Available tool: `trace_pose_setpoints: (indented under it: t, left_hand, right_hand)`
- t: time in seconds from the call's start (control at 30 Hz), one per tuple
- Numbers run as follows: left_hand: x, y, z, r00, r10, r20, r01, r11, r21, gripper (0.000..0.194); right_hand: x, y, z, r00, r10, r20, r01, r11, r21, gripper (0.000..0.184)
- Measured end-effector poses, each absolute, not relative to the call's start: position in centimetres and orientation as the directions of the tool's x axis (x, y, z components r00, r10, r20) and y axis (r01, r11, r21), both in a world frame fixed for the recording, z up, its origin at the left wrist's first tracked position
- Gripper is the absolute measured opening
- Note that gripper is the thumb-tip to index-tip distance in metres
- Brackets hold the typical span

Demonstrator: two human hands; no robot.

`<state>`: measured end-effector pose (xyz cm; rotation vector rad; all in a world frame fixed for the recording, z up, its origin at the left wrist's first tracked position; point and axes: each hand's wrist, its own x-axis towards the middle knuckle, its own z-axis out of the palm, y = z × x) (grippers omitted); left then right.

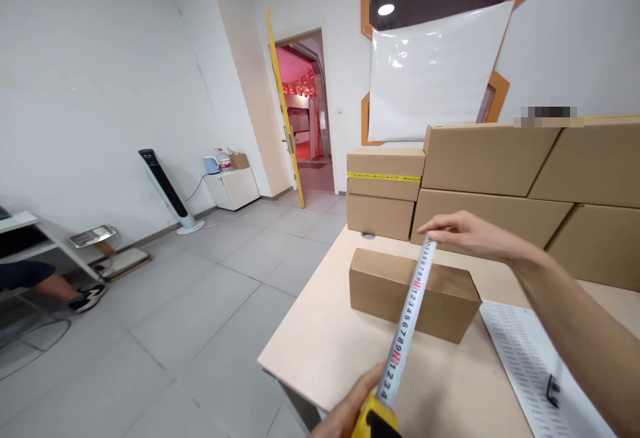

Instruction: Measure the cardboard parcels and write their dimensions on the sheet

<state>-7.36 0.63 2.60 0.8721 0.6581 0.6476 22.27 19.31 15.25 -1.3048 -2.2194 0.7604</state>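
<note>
Your left hand (345, 408) grips the yellow case (375, 419), near; your right hand (463, 230) pinches the far end of its blade (407, 315), slanting across the box (443, 310) on the table (320, 338). Should that pinch slip, the blade could whip back.

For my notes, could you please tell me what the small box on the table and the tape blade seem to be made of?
Small box: apparently cardboard, matte brown, with flat panels and folded edges.
Tape blade: likely thin metal, pale and smooth with printed numbers, as it extends straight; coating is unclear.
</note>
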Motion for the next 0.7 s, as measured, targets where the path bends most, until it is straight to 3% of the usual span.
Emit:
trace_pose_setpoints:
  t: [0.1,0.23,0.37,0.47,0.57,0.7]
  left_hand:
    - [-8.9,2.2,3.4,0.661,0.711,-0.242,-0.152,0.441,0.884,0.080]
    - [-10.3,5.7,3.7,0.704,0.673,-0.228,0.064,0.259,0.964,0.074]
    - [-9.7,8.7,4.0,0.715,0.625,-0.313,0.387,0.019,0.922,0.081]
    - [-8.2,10.1,3.8,0.738,0.593,-0.324,0.511,-0.177,0.841,0.079]
    - [-6.9,10.9,3.3,0.767,0.563,-0.308,0.556,-0.344,0.756,0.071]
    - [-6.6,11.3,2.5,0.718,0.631,-0.293,0.640,-0.434,0.633,0.069]
  right_hand:
    - [26.2,15.4,15.8,-0.312,0.914,0.258,0.702,0.405,-0.586,0.045]
    - [30.4,9.3,11.9,-0.201,0.848,0.490,0.764,0.449,-0.464,0.023]
    - [29.7,4.5,5.1,-0.293,0.728,0.619,0.733,0.587,-0.343,0.025]
    - [26.7,2.7,0.8,-0.306,0.745,0.593,0.694,0.601,-0.397,0.018]
    - [24.8,2.2,-1.8,-0.243,0.822,0.514,0.693,0.518,-0.501,0.022]
    - [27.3,2.3,-2.6,0.121,0.913,0.390,0.800,0.143,-0.583,0.030]
